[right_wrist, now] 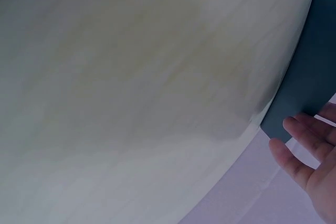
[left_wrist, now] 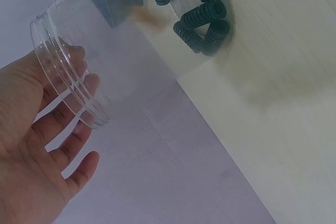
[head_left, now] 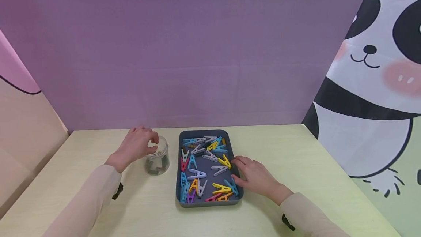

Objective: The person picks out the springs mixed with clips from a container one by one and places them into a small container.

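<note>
My left hand [head_left: 136, 146] is over the mouth of a clear plastic jar [head_left: 158, 171], thumb and fingertips apart. In the left wrist view, this hand [left_wrist: 47, 129] has loosely bent fingers around the jar's rim, gripping nothing visible. Several dark green coil springs [left_wrist: 203, 14] and a brownish one lie at the jar's bottom; a blurred orange-brown thing [left_wrist: 149, 18] shows inside the jar, its kind unclear. At the right edge of a dark grey tray [head_left: 210, 204], my right hand [head_left: 254, 176] touches the rim with relaxed fingers. Clothespins [head_left: 197, 174] in many colours fill the tray.
A few small springs [head_left: 192, 146] lie among the clothespins at the tray's far end. Jar and tray stand apart on a pale wooden table [head_left: 131, 207]. A purple backdrop [head_left: 184, 54] rises behind, and a panda-print cloth [head_left: 368, 134] hangs at right.
</note>
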{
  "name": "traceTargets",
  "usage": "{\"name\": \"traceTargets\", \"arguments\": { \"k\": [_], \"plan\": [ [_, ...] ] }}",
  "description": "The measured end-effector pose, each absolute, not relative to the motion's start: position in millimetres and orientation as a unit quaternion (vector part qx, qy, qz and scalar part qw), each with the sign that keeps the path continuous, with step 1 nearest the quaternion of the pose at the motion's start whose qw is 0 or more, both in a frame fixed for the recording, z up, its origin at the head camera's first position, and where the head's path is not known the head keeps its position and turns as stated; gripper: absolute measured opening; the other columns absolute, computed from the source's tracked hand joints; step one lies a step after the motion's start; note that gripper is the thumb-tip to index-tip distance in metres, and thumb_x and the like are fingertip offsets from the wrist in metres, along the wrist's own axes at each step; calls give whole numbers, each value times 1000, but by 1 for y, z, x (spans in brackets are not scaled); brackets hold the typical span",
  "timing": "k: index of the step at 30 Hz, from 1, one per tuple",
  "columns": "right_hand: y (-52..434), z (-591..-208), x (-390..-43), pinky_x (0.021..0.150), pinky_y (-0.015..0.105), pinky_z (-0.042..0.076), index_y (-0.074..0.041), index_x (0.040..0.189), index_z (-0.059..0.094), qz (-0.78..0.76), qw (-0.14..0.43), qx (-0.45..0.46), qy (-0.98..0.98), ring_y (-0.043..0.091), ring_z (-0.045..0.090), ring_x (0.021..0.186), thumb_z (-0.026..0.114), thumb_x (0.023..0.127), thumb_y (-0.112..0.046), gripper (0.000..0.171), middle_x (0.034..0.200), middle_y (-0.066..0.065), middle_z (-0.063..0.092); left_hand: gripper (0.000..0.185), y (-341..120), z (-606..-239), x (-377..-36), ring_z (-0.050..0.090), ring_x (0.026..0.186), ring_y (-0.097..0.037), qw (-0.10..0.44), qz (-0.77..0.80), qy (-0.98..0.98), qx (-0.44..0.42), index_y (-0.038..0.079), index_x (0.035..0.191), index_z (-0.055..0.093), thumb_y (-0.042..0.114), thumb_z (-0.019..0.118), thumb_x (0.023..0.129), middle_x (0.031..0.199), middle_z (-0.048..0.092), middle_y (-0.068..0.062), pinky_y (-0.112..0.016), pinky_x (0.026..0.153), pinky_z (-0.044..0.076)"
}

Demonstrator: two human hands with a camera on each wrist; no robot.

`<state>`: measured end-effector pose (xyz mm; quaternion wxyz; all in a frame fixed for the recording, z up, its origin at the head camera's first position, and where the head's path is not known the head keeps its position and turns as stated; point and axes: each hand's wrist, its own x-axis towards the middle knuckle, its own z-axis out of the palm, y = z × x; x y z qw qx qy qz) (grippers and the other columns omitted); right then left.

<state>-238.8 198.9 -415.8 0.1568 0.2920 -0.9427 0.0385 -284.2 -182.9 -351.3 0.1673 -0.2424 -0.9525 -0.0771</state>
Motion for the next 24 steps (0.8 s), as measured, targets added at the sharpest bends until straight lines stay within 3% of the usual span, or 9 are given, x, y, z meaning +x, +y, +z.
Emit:
{"name": "traceTargets", "arguments": {
  "k": [24],
  "plan": [
    [199, -416, -240, 80, 37, 51, -7, 117, 57, 39, 164, 296, -940, 22, 60, 99, 63, 81, -38, 48, 117, 9, 58, 15, -161, -333, -280, 53, 89, -23, 177, -96, -949, -243, 16, 86, 66, 27, 71, 76, 80, 63, 5, -45, 85, 39]
  ]
}}
